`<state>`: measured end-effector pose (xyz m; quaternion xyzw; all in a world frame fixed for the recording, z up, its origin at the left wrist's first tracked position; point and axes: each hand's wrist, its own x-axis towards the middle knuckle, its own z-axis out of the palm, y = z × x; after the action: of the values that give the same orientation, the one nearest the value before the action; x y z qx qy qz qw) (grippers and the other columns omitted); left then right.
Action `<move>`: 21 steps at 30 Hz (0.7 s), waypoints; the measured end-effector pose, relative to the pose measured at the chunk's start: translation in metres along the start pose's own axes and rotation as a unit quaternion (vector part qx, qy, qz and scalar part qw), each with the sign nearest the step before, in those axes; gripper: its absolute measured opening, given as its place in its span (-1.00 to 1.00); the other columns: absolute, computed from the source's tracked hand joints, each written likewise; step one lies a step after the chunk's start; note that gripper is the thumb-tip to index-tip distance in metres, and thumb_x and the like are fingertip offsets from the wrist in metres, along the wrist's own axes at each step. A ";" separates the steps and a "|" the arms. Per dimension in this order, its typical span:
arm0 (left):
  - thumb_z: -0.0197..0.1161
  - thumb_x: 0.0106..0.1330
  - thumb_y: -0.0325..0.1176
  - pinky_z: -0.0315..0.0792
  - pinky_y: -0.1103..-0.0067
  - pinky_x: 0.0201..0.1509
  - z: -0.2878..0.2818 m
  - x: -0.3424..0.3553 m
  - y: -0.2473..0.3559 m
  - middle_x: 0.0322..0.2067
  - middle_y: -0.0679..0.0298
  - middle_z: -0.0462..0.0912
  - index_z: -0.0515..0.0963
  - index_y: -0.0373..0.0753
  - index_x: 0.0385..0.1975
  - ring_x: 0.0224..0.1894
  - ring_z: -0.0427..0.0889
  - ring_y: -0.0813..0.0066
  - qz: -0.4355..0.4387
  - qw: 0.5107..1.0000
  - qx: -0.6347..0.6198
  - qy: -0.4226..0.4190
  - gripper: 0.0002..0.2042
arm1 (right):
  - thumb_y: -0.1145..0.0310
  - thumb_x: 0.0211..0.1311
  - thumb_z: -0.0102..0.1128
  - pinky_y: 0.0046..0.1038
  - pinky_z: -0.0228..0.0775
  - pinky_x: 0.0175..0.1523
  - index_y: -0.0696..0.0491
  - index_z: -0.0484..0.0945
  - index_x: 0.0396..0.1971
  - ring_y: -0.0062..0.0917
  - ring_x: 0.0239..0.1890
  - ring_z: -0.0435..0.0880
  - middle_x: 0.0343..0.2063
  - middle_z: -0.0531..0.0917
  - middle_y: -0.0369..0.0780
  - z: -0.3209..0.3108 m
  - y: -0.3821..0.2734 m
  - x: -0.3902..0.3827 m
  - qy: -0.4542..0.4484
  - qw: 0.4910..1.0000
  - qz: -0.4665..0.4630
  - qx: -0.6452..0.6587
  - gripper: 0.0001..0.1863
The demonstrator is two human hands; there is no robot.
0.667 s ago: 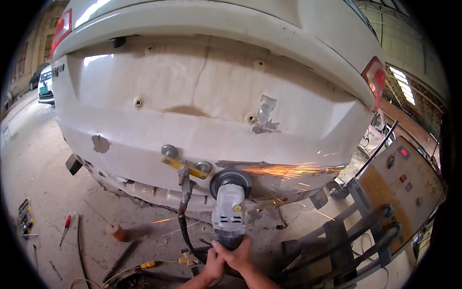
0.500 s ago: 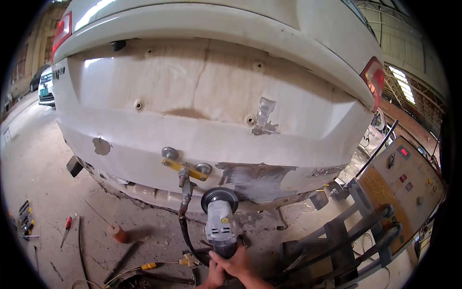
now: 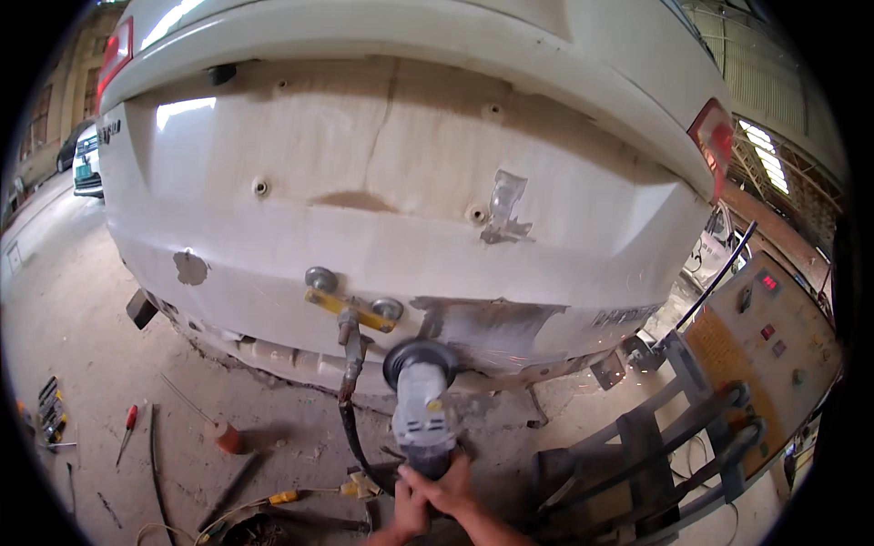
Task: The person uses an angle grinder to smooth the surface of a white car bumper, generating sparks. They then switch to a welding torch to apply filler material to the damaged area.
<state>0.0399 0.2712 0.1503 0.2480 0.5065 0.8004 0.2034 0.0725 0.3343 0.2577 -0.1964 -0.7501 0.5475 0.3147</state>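
Note:
An angle grinder (image 3: 424, 409) with a grey body and a dark round disc (image 3: 420, 362) points away from me. My right hand (image 3: 446, 491) is wrapped round its black rear grip, and my left hand (image 3: 410, 510) closes on the same grip just below and to the left. The disc lies at the lower edge of a white car's tailgate (image 3: 300, 246), beside a patch of bare, scratched metal (image 3: 496, 328). Whether it touches the panel is hard to see. Small orange sparks show to the right, under the tailgate.
Left of the disc, a yellow bar with round metal pads (image 3: 350, 311) rests against the panel, a black cable (image 3: 355, 446) hanging from it. A control box (image 3: 765, 346) on a cart stands at right. A screwdriver (image 3: 127, 432), cords and loose tools lie on the floor at left.
The grinder and both hands have shifted slightly right, and the disc sits a little higher along the tailgate's lower edge. Sparks now show at the right. My grip is unchanged.

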 end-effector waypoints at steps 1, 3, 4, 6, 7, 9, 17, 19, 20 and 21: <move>0.12 0.17 -0.07 0.39 0.50 -0.30 -0.005 0.007 -0.001 -0.46 0.22 0.58 0.49 -0.40 -0.46 -0.36 0.47 0.54 0.001 1.000 0.019 -0.018 -0.60 | 0.18 -0.21 0.43 -0.43 0.45 -0.18 0.27 0.53 -0.29 -0.45 -0.31 0.64 -0.38 0.65 -0.09 -0.002 -0.004 0.007 -0.006 1.000 0.012 0.021 -0.47; 0.17 0.14 -0.07 0.38 0.51 -0.32 -0.008 0.016 0.007 -0.49 0.23 0.56 0.49 -0.41 -0.47 -0.38 0.45 0.57 -0.031 0.998 0.036 -0.052 -0.60 | 0.16 -0.23 0.43 -0.42 0.44 -0.19 0.27 0.54 -0.32 -0.46 -0.33 0.64 -0.39 0.64 -0.09 -0.004 0.002 0.011 -0.011 0.999 0.010 0.049 -0.47; 0.17 0.14 -0.07 0.38 0.51 -0.32 -0.005 0.009 0.006 -0.49 0.23 0.56 0.48 -0.41 -0.46 -0.38 0.45 0.56 -0.030 0.999 0.028 -0.028 -0.60 | 0.16 -0.23 0.43 -0.43 0.44 -0.20 0.27 0.54 -0.31 -0.45 -0.34 0.64 -0.40 0.64 -0.09 -0.005 0.003 0.006 -0.008 1.000 0.011 0.025 -0.47; 0.17 0.15 -0.07 0.38 0.52 -0.31 0.001 -0.013 -0.002 -0.50 0.23 0.55 0.48 -0.41 -0.43 -0.39 0.45 0.55 -0.032 0.999 0.012 0.018 -0.59 | 0.15 -0.23 0.43 -0.43 0.44 -0.20 0.27 0.54 -0.31 -0.45 -0.35 0.63 -0.40 0.64 -0.09 -0.006 0.008 -0.008 0.001 1.000 0.013 -0.025 -0.46; 0.17 0.15 -0.05 0.39 0.50 -0.27 0.001 -0.019 -0.003 -0.47 0.19 0.56 0.48 -0.41 -0.38 -0.36 0.46 0.52 -0.073 0.997 -0.015 0.016 -0.58 | 0.13 -0.23 0.43 -0.42 0.44 -0.20 0.27 0.53 -0.31 -0.45 -0.35 0.63 -0.40 0.64 -0.09 -0.007 0.013 -0.010 -0.025 0.999 0.032 -0.024 -0.45; 0.17 0.15 -0.03 0.39 0.49 -0.26 -0.001 -0.012 -0.005 -0.46 0.18 0.56 0.48 -0.42 -0.38 -0.35 0.46 0.52 -0.022 1.000 0.019 -0.001 -0.56 | 0.14 -0.23 0.43 -0.43 0.44 -0.23 0.27 0.53 -0.34 -0.46 -0.37 0.63 -0.42 0.64 -0.09 -0.006 0.013 -0.006 0.001 1.000 0.007 0.001 -0.47; 0.11 0.11 0.25 0.40 0.50 -0.30 -0.004 -0.018 -0.012 -0.51 0.24 0.54 0.46 -0.43 -0.42 -0.38 0.46 0.53 -0.051 0.998 0.027 -0.027 -0.35 | 0.18 -0.20 0.42 -0.46 0.45 -0.28 0.25 0.55 -0.40 -0.53 -0.42 0.61 -0.48 0.64 -0.16 -0.011 0.014 -0.010 -0.025 0.998 0.051 0.004 -0.55; 0.11 0.11 0.24 0.40 0.50 -0.31 -0.003 -0.015 -0.012 -0.49 0.23 0.54 0.47 -0.43 -0.42 -0.38 0.47 0.53 -0.035 0.998 0.039 -0.018 -0.35 | 0.18 -0.20 0.42 -0.46 0.44 -0.28 0.24 0.55 -0.39 -0.54 -0.43 0.60 -0.47 0.63 -0.17 -0.011 0.023 -0.007 -0.025 0.999 0.037 0.015 -0.54; 0.12 0.11 0.24 0.40 0.49 -0.31 -0.003 -0.011 -0.011 -0.48 0.23 0.55 0.47 -0.43 -0.41 -0.37 0.47 0.53 -0.027 0.999 0.046 -0.014 -0.35 | 0.17 -0.20 0.43 -0.46 0.44 -0.28 0.24 0.55 -0.39 -0.54 -0.43 0.59 -0.47 0.63 -0.17 -0.010 0.027 -0.006 -0.025 0.999 0.030 0.021 -0.54; 0.15 0.11 0.18 0.40 0.49 -0.29 -0.007 -0.004 -0.009 -0.48 0.21 0.55 0.47 -0.43 -0.41 -0.37 0.47 0.52 -0.034 0.997 0.066 -0.024 -0.40 | 0.20 -0.20 0.43 -0.48 0.44 -0.28 0.24 0.55 -0.39 -0.56 -0.43 0.59 -0.47 0.63 -0.18 -0.006 0.016 0.000 0.001 0.998 0.007 0.061 -0.56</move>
<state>0.0399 0.2677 0.1388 0.2630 0.5609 0.7519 0.2257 0.0758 0.3437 0.2434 -0.1826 -0.7137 0.5943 0.3228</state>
